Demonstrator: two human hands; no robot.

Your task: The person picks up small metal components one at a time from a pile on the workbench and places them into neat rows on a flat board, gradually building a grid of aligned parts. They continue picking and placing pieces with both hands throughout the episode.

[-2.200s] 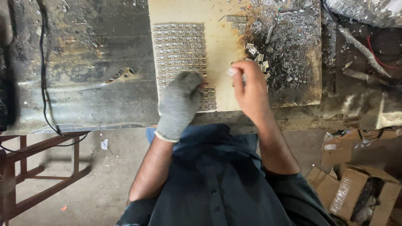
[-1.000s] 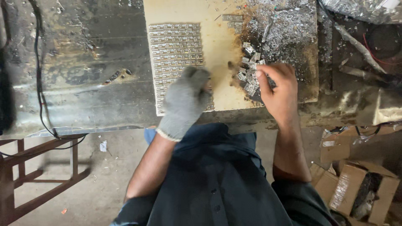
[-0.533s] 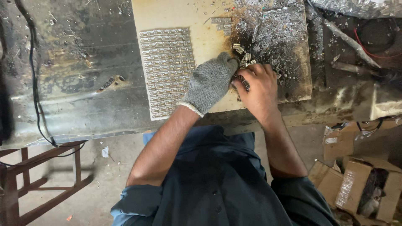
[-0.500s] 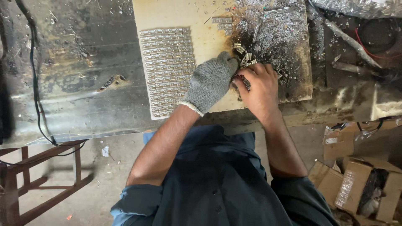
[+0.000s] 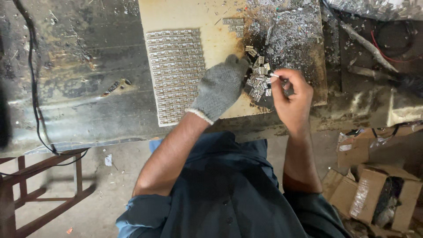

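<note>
Fingers of the bare right hand (image 5: 291, 94) pinch one small metal clip beside the loose clip pile (image 5: 259, 81) near the board's (image 5: 220, 35) front edge, while the gloved left hand (image 5: 220, 88), loosely curled, rests against the pile and may scatter it.

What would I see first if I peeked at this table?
First, the left hand in a grey knit glove and the bare right hand, meeting over a small heap of shiny metal pieces at the middle of a pale board. Left of them, more metal pieces lie in neat rows. Behind the heap spreads grey metal scrap.
</note>
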